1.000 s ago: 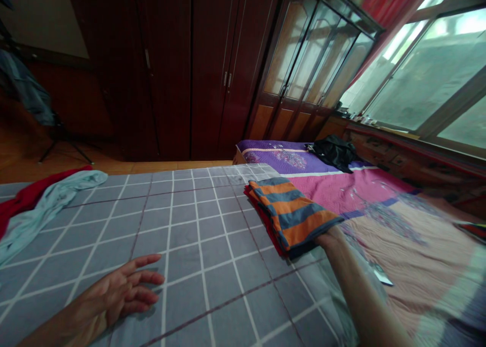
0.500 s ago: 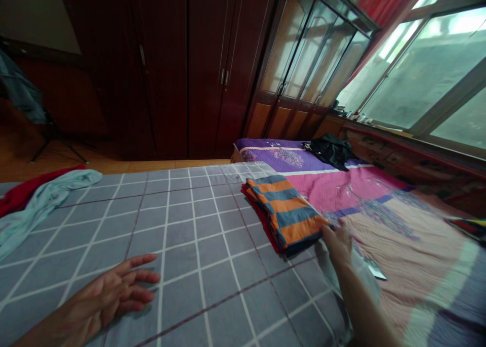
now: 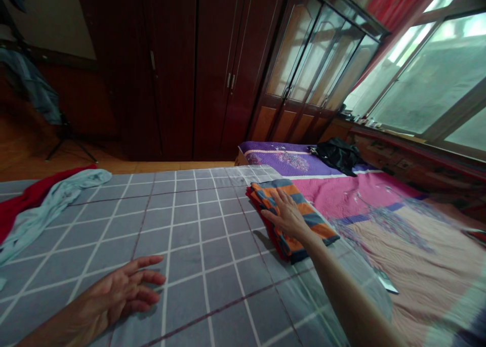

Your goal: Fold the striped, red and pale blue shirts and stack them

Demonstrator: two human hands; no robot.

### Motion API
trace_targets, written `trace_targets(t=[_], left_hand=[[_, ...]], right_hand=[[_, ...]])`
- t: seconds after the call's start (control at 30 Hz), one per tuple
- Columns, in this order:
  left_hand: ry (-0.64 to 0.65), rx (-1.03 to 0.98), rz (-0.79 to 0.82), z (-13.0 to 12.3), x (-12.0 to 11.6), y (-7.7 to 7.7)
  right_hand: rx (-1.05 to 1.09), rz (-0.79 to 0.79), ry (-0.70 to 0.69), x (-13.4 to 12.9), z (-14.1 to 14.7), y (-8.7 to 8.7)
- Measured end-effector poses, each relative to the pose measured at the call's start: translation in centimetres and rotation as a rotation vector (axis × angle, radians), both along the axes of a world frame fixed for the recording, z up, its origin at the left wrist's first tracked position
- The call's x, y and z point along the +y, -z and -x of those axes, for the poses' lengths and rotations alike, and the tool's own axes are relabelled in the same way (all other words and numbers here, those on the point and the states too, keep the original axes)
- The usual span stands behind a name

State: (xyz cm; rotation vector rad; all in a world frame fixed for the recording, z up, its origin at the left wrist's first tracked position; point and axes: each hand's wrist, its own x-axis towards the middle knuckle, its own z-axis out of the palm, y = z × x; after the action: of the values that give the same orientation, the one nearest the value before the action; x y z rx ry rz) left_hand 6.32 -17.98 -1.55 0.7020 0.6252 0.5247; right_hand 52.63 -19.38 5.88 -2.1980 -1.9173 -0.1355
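A stack of folded clothes lies on the grey checked sheet [image 3: 182, 266], topped by an orange and blue-grey striped garment [image 3: 322, 230]. Red and dark cloth shows along its left and lower edges. My right hand [image 3: 286, 215] is over the striped garment with fingers spread, seemingly flat on top, and it hides part of the stripes. At the lower left, my left hand [image 3: 129, 289] hovers or rests near the sheet, palm turned inward, fingers apart and nothing in them.
Red cloth [image 3: 34, 192] and pale blue cloth [image 3: 56, 205] lie loose at the far left. On the right is a purple and pink bedspread [image 3: 330, 190] with a black bundle [image 3: 336, 155] and a small flat card-like item [image 3: 386, 281]. Dark wardrobes [image 3: 170, 74] stand behind.
My right hand has let go of the striped garment's right corner and moved left onto its top. My left hand stays nearly in place. The view has shifted slightly.
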Motion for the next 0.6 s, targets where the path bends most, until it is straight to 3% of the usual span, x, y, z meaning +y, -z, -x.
trace_targets(t=[0.2, 0.3, 0.43, 0.6], left_hand=[[0.027, 0.000, -0.018, -0.1, 0.2, 0.0], [0.054, -0.015, -0.051, -0.4, 0.0, -0.5], [0.077, -0.042, -0.120, -1.0, -0.5, -2.0], [0.060, -0.078, -0.145, -1.6, -0.7, -3.6]], right_hand=[[0.052, 0.110, -0.027, 4.6, 1.4, 2.3], [0.149, 0.096, -0.040, 5.3, 0.3, 2.1], [0.367, -0.023, 0.027, 6.3, -1.7, 1.0], [0.747, -0.181, 0.165, 7.6, -2.9, 1.3]])
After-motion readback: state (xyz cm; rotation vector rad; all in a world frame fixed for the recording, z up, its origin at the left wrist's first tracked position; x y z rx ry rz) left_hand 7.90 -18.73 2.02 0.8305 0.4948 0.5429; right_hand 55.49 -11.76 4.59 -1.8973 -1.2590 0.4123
